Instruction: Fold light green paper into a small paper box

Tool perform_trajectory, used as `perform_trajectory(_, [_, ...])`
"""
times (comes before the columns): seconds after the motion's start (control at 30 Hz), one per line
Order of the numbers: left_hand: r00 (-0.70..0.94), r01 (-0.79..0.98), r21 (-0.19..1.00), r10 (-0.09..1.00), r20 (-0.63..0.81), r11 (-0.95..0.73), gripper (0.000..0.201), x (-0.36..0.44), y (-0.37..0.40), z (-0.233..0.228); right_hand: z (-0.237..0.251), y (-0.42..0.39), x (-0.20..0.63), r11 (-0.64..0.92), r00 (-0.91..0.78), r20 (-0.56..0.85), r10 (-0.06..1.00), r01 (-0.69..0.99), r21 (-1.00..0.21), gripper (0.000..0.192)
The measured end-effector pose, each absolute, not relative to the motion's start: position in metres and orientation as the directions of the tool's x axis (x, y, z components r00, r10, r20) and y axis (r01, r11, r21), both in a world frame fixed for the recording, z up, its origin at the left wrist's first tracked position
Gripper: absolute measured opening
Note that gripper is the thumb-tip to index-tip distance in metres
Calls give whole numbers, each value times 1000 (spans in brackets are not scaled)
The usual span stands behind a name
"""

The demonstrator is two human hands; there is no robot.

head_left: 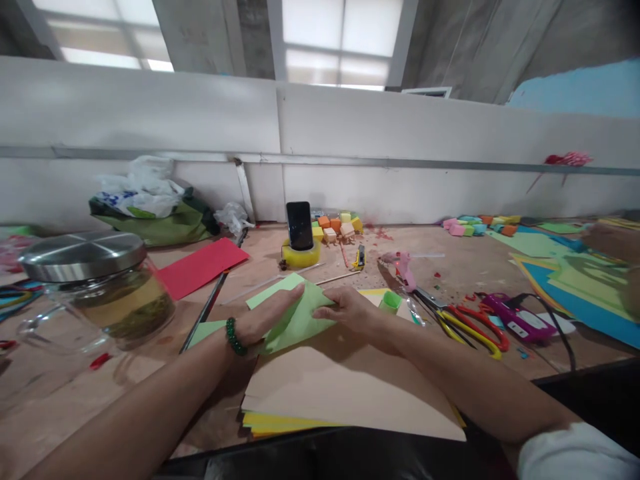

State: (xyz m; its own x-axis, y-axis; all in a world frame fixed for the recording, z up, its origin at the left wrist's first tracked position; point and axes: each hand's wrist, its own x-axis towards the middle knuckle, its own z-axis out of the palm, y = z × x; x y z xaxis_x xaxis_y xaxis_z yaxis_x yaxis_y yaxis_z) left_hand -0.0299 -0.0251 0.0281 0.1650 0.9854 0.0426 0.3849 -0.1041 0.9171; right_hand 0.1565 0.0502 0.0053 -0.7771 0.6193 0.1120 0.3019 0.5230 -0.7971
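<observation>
A folded sheet of light green paper (299, 321) is held at an angle over a stack of coloured paper (345, 390), whose top sheet is pale peach. My left hand (267, 312), with a green bead bracelet on the wrist, grips the sheet's left side; its fingers point forward and the thumb is hidden. My right hand (351, 311) pinches the sheet's right edge between thumb and fingers. Just beyond the right wrist stands a small bright green paper tube (390, 303). Another green piece shows beside my left wrist.
To the left stand a glass teapot (120, 300) and a red sheet (203, 268). A phone (299, 225) leans in a yellow tape roll (301, 256), near small paper cubes (345, 227). Rightward lie a pink glue gun (404, 268), scissors (480, 327) and a purple device (520, 319); another person's hand (613, 243) is blurred.
</observation>
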Motion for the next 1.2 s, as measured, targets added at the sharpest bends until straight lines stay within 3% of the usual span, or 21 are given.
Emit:
perform_trajectory(0.1, [247,447,886,969,15,-128,48,-27,-25,27,8,48,156,537,-755,130,642,322,-780,40])
perform_trajectory(0.3, [243,527,836,970,19,-149,51,-29,-21,19,8,49,155,634,-744,208,635,348,-691,40])
perform_trajectory(0.4, [229,555,812,972,59,-180,49,-28,-23,22,14,49,158,728,-665,398,631,331,-600,29])
perform_trajectory(0.47, [231,560,808,971,56,-180,48,-26,-25,24,21,49,162,787,-633,513,579,271,-555,43])
perform_trajectory(0.53, [221,552,820,975,32,-152,49,-26,-26,27,27,51,166,775,-695,467,546,208,-596,66])
perform_trajectory(0.57, [209,540,831,978,23,-135,49,-26,-27,28,28,52,167,736,-742,394,542,194,-648,66])
perform_trajectory(0.63, [186,488,867,983,7,-99,47,-27,-27,31,29,57,169,626,-808,240,538,192,-756,46])
perform_trajectory(0.7, [197,402,913,980,-20,-63,41,-28,-26,33,28,62,169,537,-809,178,560,191,-821,24])
perform_trajectory(0.8, [230,329,944,965,-123,42,44,-33,-25,35,26,70,169,485,-735,201,648,194,-852,22])
perform_trajectory(0.93, [165,349,916,949,-269,199,30,-43,-21,32,27,75,170,483,-669,215,711,242,-842,24])
perform_trajectory(1.2, [170,354,906,937,-305,231,36,-52,-19,36,18,80,168,578,-622,317,716,274,-769,27])
